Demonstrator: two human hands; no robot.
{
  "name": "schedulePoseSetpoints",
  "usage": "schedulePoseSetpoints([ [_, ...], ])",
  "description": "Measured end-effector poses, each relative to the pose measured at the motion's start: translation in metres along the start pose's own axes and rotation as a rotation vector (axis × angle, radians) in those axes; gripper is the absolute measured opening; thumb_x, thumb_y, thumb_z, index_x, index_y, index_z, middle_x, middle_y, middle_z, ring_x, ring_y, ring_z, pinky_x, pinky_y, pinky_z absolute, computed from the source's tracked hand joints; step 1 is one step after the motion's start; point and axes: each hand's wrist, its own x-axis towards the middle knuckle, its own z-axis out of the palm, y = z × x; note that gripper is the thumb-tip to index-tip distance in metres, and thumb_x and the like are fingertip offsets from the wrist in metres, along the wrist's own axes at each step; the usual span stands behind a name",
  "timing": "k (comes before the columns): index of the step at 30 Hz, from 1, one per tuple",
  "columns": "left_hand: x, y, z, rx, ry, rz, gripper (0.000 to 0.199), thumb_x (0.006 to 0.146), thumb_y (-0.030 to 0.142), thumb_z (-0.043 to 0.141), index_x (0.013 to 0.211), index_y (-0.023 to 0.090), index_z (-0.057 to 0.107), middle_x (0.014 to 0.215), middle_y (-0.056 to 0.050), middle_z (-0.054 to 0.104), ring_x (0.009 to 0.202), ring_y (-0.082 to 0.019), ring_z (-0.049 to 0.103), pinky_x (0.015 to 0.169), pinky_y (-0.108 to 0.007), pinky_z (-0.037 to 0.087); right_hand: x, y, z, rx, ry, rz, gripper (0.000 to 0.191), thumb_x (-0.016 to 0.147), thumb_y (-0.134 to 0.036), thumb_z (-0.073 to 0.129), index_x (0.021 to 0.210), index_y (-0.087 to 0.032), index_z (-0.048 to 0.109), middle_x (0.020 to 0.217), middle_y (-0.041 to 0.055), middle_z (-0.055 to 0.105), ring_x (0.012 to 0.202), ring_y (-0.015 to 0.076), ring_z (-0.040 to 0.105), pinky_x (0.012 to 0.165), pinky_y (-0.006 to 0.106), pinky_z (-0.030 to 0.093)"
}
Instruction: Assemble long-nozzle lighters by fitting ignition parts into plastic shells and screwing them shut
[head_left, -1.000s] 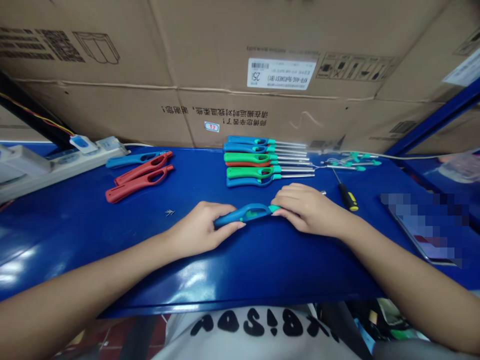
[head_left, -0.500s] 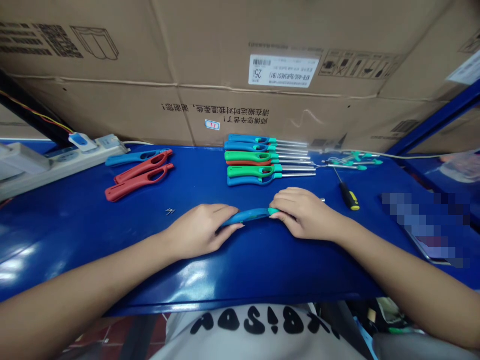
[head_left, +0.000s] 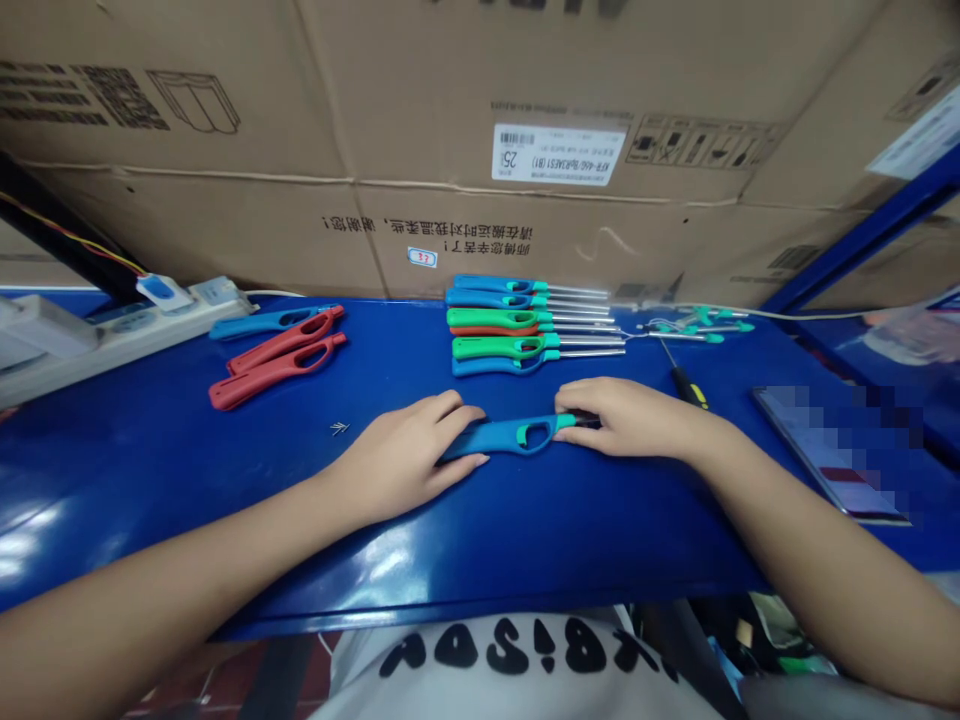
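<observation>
A blue long-nosed lighter (head_left: pixel 491 437) with a teal trigger and collar lies broadside just above the blue table. My left hand (head_left: pixel 409 445) is closed around the butt of its handle, thumb below and fingers above. At the other end, my right hand (head_left: pixel 637 418) pinches the lighter by its teal collar; the nozzle beyond is mostly hidden by the fingers. Behind them lies a row of several finished-looking lighters (head_left: pixel 495 348) in blue, green and red, with metal tubes pointing right. A few small screws (head_left: pixel 340 428) rest left of my left hand.
Two red lighter casings (head_left: pixel 277 372) and a blue casing (head_left: pixel 259 323) lie beside a white power strip (head_left: pixel 135 335). Loose metal tubes with teal ends (head_left: pixel 705 325), a screwdriver (head_left: pixel 688 388) and a phone (head_left: pixel 832 460) are on the right. A cardboard box (head_left: pixel 420 130) stands behind.
The blue lighter has rolled from edge-on to broadside, so its trigger opening shows. My right hand has shifted slightly right along it, and my left hand keeps its hold.
</observation>
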Motion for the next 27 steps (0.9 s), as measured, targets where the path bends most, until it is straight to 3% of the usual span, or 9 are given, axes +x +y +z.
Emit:
schedulePoseSetpoints([
  [5, -0.001, 0.000, -0.002, -0.034, 0.006, -0.019, 0.040, 0.101, 0.044, 0.050, 0.133, 0.020, 0.054, 0.121, -0.009, 0.060, 0.104, -0.026, 0.064, 0.088, -0.040, 0.056, -0.019, 0.025, -0.016, 0.000, 0.110, 0.134, 0.036, 0.090, -0.056, 0.062, 0.095, -0.020, 0.061, 0.093, 0.0079, 0.064, 0.081, 0.0212, 0.058, 0.069, 0.032, 0.044],
  [8, -0.003, 0.002, -0.001, -0.054, 0.033, 0.011, 0.038, 0.101, 0.038, 0.050, 0.133, 0.017, 0.056, 0.121, -0.012, 0.060, 0.111, -0.027, 0.060, 0.095, -0.043, 0.054, -0.035, 0.050, -0.023, -0.198, 0.283, 0.484, 0.032, 0.087, -0.050, 0.063, 0.086, -0.020, 0.054, 0.090, 0.0140, 0.061, 0.081, 0.0272, 0.058, 0.067, 0.038, 0.044],
  [10, -0.003, 0.004, -0.001, -0.058, 0.036, 0.028, 0.037, 0.101, 0.034, 0.050, 0.132, 0.015, 0.057, 0.121, -0.013, 0.061, 0.110, -0.028, 0.058, 0.096, -0.044, 0.054, -0.044, 0.067, -0.024, -0.206, 0.252, 0.765, 0.036, 0.078, -0.049, 0.071, 0.079, -0.022, 0.048, 0.084, 0.0134, 0.059, 0.076, 0.0287, 0.059, 0.061, 0.038, 0.043],
  [12, -0.004, 0.006, 0.000, -0.070, 0.040, 0.039, 0.035, 0.101, 0.030, 0.049, 0.131, 0.014, 0.058, 0.120, -0.014, 0.061, 0.109, -0.028, 0.058, 0.096, -0.045, 0.054, -0.050, 0.081, -0.024, -0.142, 0.183, 0.889, 0.037, 0.072, -0.043, 0.075, 0.075, -0.024, 0.044, 0.070, 0.0088, 0.057, 0.060, 0.0244, 0.057, 0.052, 0.037, 0.041],
  [16, -0.005, 0.007, 0.001, -0.145, 0.071, 0.050, 0.035, 0.100, 0.023, 0.049, 0.132, 0.014, 0.057, 0.120, -0.013, 0.062, 0.111, -0.027, 0.058, 0.098, -0.044, 0.053, -0.055, 0.086, -0.026, -0.004, 0.054, 0.967, 0.028, 0.073, -0.029, 0.069, 0.075, -0.026, 0.042, 0.055, 0.0027, 0.057, 0.040, 0.0178, 0.050, 0.044, 0.034, 0.040],
  [19, -0.007, 0.007, 0.002, -0.194, 0.082, 0.048, 0.036, 0.098, 0.019, 0.050, 0.133, 0.015, 0.057, 0.122, -0.013, 0.062, 0.114, -0.027, 0.058, 0.099, -0.044, 0.053, -0.054, 0.067, -0.038, -0.127, 0.134, 1.010, 0.022, 0.076, -0.031, 0.066, 0.082, -0.026, 0.045, 0.055, 0.0037, 0.056, 0.046, 0.0234, 0.054, 0.049, 0.039, 0.042],
  [23, -0.010, 0.013, 0.001, -0.206, 0.054, 0.082, 0.035, 0.097, 0.016, 0.050, 0.132, 0.014, 0.058, 0.123, -0.014, 0.063, 0.114, -0.027, 0.058, 0.100, -0.044, 0.052, -0.040, 0.013, -0.050, -0.314, 0.506, 0.883, 0.027, 0.085, -0.036, 0.055, 0.108, -0.023, 0.050, 0.076, 0.0106, 0.062, 0.069, 0.0322, 0.062, 0.061, 0.044, 0.046],
  [25, -0.011, 0.017, 0.000, -0.198, 0.046, 0.115, 0.032, 0.099, 0.016, 0.049, 0.129, 0.012, 0.059, 0.121, -0.014, 0.063, 0.111, -0.026, 0.058, 0.099, -0.043, 0.052, -0.026, -0.018, -0.046, -0.120, 0.620, 0.641, 0.025, 0.085, -0.030, 0.055, 0.109, -0.024, 0.053, 0.089, 0.0109, 0.067, 0.083, 0.0308, 0.065, 0.070, 0.042, 0.049],
  [27, -0.013, 0.022, 0.000, -0.173, 0.033, 0.149, 0.030, 0.101, 0.018, 0.049, 0.128, 0.011, 0.060, 0.118, -0.015, 0.064, 0.106, -0.026, 0.059, 0.097, -0.043, 0.053, -0.008, -0.048, -0.035, 0.140, 0.596, 0.277, 0.021, 0.089, -0.033, 0.056, 0.108, -0.024, 0.057, 0.103, 0.0097, 0.068, 0.097, 0.0293, 0.065, 0.079, 0.041, 0.051],
])
